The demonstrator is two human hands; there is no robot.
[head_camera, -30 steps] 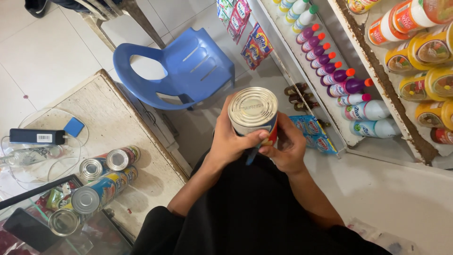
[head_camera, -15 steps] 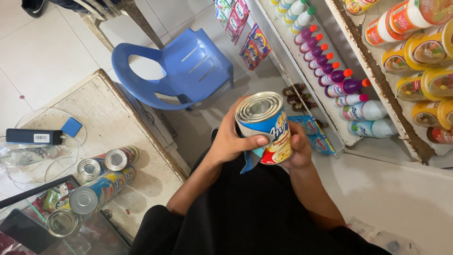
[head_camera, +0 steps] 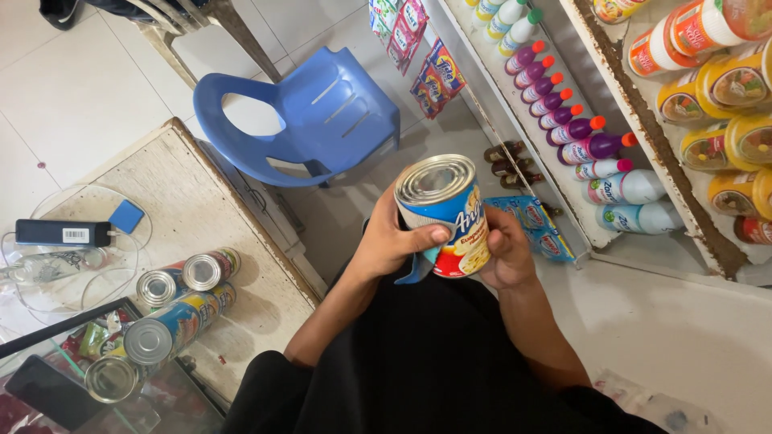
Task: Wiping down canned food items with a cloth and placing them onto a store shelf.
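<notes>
I hold a tin can with a silver lid and a blue, white and red label in front of me, tilted with its top to the upper left. My left hand wraps its left side, thumb across the label. My right hand grips the right side from behind. A blue cloth hangs under the can between the hands. Below them is my black clothing.
Several similar cans lie on a worn wooden counter at left, by a black box and a glass case. A blue plastic chair stands behind. Shelves of bottles and jars fill the right.
The can has tipped from upright, lid toward me, to tilted with its label showing. Both hands have turned it and shifted slightly right.
</notes>
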